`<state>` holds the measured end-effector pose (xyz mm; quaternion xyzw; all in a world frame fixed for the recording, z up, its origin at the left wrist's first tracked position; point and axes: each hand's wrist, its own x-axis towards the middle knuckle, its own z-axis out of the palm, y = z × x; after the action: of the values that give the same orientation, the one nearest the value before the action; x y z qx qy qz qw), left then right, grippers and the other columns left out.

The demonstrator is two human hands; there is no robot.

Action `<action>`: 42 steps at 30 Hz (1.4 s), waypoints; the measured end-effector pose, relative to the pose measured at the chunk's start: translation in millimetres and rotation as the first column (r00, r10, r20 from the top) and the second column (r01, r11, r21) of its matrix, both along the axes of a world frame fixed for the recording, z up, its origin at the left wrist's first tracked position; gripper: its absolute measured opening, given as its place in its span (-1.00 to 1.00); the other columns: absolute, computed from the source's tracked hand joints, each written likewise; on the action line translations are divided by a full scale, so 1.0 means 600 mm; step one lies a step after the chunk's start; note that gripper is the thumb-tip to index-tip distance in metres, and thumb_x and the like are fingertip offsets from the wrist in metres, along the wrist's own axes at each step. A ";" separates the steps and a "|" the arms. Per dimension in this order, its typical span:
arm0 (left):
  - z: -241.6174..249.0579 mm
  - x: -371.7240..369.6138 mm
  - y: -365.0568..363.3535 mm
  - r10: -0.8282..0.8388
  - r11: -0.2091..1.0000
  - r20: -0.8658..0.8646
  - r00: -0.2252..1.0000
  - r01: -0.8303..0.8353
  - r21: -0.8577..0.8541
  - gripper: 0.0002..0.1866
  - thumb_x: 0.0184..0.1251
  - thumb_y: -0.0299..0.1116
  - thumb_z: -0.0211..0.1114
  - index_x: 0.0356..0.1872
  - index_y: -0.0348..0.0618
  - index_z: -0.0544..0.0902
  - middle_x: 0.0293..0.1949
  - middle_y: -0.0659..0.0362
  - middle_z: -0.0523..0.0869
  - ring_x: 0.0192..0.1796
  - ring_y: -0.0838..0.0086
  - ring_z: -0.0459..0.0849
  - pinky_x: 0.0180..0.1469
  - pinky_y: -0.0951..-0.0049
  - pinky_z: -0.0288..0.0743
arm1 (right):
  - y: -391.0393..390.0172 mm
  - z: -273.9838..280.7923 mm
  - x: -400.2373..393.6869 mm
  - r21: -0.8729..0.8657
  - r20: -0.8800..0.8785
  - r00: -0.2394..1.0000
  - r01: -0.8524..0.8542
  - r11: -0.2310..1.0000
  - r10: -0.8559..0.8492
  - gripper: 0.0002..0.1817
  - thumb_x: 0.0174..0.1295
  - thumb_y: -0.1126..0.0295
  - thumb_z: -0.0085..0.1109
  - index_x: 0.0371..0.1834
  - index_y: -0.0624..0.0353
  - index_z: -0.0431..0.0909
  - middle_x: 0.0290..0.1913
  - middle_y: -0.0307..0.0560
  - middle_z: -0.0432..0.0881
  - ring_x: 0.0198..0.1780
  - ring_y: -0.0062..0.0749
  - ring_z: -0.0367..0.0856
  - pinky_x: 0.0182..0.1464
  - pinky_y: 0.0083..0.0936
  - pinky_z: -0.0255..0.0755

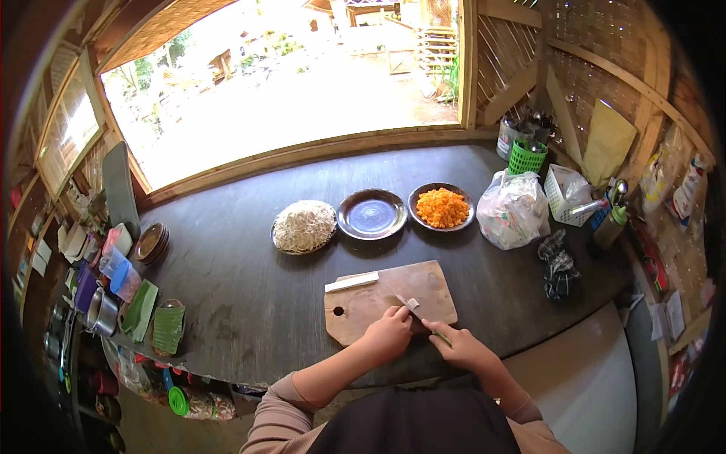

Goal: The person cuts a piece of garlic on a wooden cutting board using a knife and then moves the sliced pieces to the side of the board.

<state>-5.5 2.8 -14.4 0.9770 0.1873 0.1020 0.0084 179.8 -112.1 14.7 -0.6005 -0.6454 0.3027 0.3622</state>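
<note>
Entry, left to right, as I logged it from the head view. Far left edge of the counter (249, 303): a stack of small dark plates (151, 242), coloured plastic cups (119, 272), two folded green leaf pieces (155, 318). Centre back: a plate of pale shredded strands (304, 225), an empty dark plate (371, 213), a plate of grated orange vegetable (442, 207). Centre front: wooden cutting board (378, 299), a pale strip (352, 282) lying on its upper left corner. Left hand (387, 333) rested on the board's near edge, fingers curled down and pinning something small; I could not tell what, since the fingers hid it. Right hand (460, 349), just beside it, had its grip closed round the green handle of a knife (420, 316), the blade angled across to the left fingertips. Step judged in hand: slicing a small item at the board's near edge. Next move, in my judgement, called for short controlled strokes with the left fingertips tucked clear of the blade. Right of the board: a checked dark cloth (558, 268), a knotted white plastic bag (514, 212), a green basket (525, 157) and a white basket (567, 195) by the wall.
</note>
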 end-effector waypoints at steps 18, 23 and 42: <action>0.020 0.000 -0.005 0.008 1.000 -0.109 0.994 -0.007 0.006 -0.77 0.21 -0.29 0.21 -0.28 -0.14 0.79 0.04 0.11 0.65 0.23 0.21 0.45 0.34 0.26 0.34 | -0.015 0.043 -0.007 -0.252 0.020 0.999 0.029 0.967 -0.025 -0.56 0.42 0.26 0.06 0.36 -0.07 0.45 -0.09 0.27 0.69 -0.12 0.22 0.69 -0.04 -0.17 0.55; 0.024 -0.001 -0.002 -0.020 0.998 -0.165 0.986 0.029 0.053 -0.73 0.30 -0.26 0.19 -0.15 -0.18 0.74 0.03 0.12 0.65 0.22 0.20 0.46 0.31 0.23 0.35 | 0.020 -0.001 -0.013 -0.087 0.019 1.000 0.006 0.996 -0.004 -0.58 0.42 0.28 0.06 0.33 0.03 0.46 -0.01 0.21 0.69 0.01 0.17 0.66 0.09 -0.16 0.54; 0.002 -0.003 0.003 0.001 0.999 -0.085 0.996 -0.004 -0.038 -0.78 0.21 -0.27 0.22 -0.33 -0.10 0.79 0.00 0.10 0.67 0.24 0.18 0.43 0.34 0.24 0.31 | -0.034 0.060 0.000 -0.345 -0.027 0.998 0.040 0.938 -0.053 -0.54 0.41 0.25 0.08 0.38 -0.09 0.45 -0.45 0.12 0.65 -0.50 -0.33 0.55 -0.23 -0.42 0.47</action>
<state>-7.5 4.4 -12.9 0.9798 0.1906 0.0568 0.0191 179.6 -132.5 50.7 -0.6641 -0.5617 0.4127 0.2703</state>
